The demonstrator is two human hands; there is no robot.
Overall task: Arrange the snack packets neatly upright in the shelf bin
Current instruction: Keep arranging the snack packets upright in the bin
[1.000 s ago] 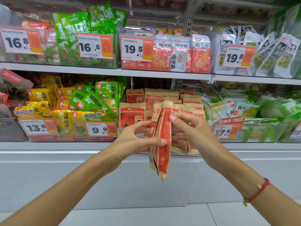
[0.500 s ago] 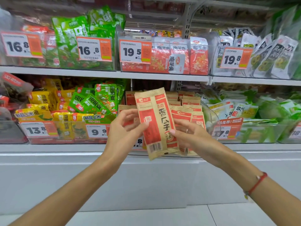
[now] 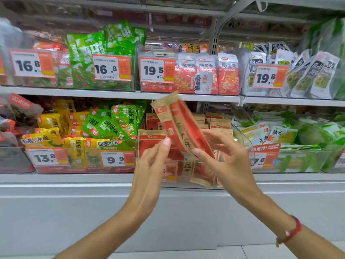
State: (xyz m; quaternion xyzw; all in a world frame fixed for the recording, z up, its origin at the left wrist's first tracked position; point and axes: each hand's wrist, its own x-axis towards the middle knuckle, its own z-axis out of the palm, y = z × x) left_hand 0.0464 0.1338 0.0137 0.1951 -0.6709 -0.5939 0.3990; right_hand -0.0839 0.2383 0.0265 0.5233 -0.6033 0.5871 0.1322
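Tan and red snack packets (image 3: 179, 124) are held together, tilted with their tops leaning left, in front of the clear shelf bin (image 3: 244, 139) on the lower shelf. My left hand (image 3: 151, 161) holds their lower left edge with thumb and fingertips. My right hand (image 3: 222, 157) pinches their lower right part, fingers spread. More packets of the same kind (image 3: 151, 144) stand in rows inside the bin behind and below my hands. The held packets are blurred by motion.
Green and yellow packets (image 3: 104, 126) fill the bin to the left, pale green ones (image 3: 276, 133) the bin to the right. The upper shelf (image 3: 115, 95) carries bins with price tags 16.8, 19.5 and 19.8. A white base panel (image 3: 93, 212) runs below.
The held packets rose from hanging edge-on in front of the bin, turned face-on, and now tilt left at the height of the upper shelf edge. Both hands lifted with them.
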